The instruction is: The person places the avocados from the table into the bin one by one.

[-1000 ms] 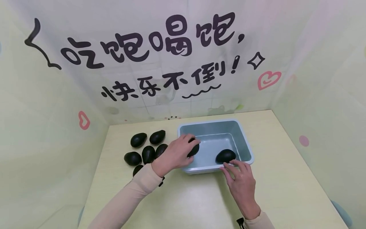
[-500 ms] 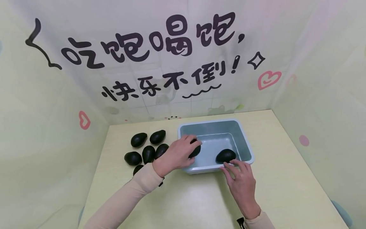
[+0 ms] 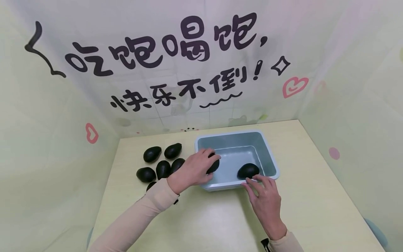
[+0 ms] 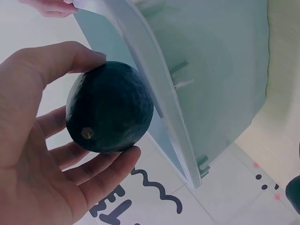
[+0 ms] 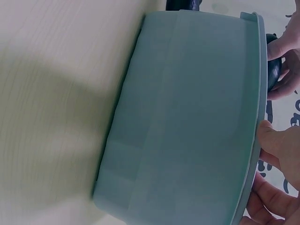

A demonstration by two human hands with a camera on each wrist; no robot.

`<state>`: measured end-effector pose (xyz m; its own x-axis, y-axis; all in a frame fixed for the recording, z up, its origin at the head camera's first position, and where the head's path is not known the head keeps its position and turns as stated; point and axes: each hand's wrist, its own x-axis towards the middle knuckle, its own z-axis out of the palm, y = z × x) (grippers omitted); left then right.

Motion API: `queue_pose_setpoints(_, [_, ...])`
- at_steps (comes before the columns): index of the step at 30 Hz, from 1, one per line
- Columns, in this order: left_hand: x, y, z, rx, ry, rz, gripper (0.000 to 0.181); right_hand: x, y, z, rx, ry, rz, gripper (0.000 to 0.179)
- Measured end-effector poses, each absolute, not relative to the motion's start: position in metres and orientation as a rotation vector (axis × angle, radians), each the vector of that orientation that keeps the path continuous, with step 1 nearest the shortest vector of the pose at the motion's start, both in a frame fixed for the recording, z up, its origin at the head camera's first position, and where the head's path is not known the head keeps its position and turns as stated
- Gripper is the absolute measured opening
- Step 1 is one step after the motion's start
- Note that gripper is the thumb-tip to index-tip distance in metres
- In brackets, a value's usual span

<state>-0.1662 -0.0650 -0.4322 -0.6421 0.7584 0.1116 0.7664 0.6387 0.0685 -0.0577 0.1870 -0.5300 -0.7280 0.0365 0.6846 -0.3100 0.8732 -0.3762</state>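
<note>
My left hand (image 3: 193, 169) grips a dark avocado (image 4: 110, 108) over the left side of a grey-blue plastic basin (image 3: 273, 157). Thumb and fingers wrap the fruit in the left wrist view, and the basin's rim passes right beside it. A second avocado (image 3: 248, 171) lies inside the basin, near the front right corner. My right hand (image 3: 267, 204) pinches the front rim, its thumb on the outer side and fingers over the edge. From the right wrist view, the basin's outer wall (image 5: 178, 117) fills the middle and the right thumb (image 5: 266, 133) presses at the rim.
Several more avocados (image 3: 163, 170) lie in a loose group on the pale wooden table (image 3: 207, 224), left of the basin; my left forearm (image 3: 143, 218) partly hides the nearest. Behind the table hangs a printed cloth (image 3: 189, 119), with cloth sides at left and right.
Almost nothing differs: my left hand with its avocado shifts very slightly right, then back. The right hand stays at the rim, and the head view tilts a touch.
</note>
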Motion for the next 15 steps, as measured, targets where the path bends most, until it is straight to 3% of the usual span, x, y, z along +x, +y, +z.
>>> queue_pose_setpoints(4, [-0.1669, -0.0644, -0.4328, -1.269, -2.782, -0.165, 0.052, -0.058, 0.1868, -0.53, 0.188, -2.323, 0.617, 0.023])
queue_pose_setpoints(15, [-0.1672, -0.0649, -0.4335, -1.188, -2.764, -0.209, 0.048, -0.058, 0.1847, -0.5266, 0.18, -2.327, 0.597, 0.029])
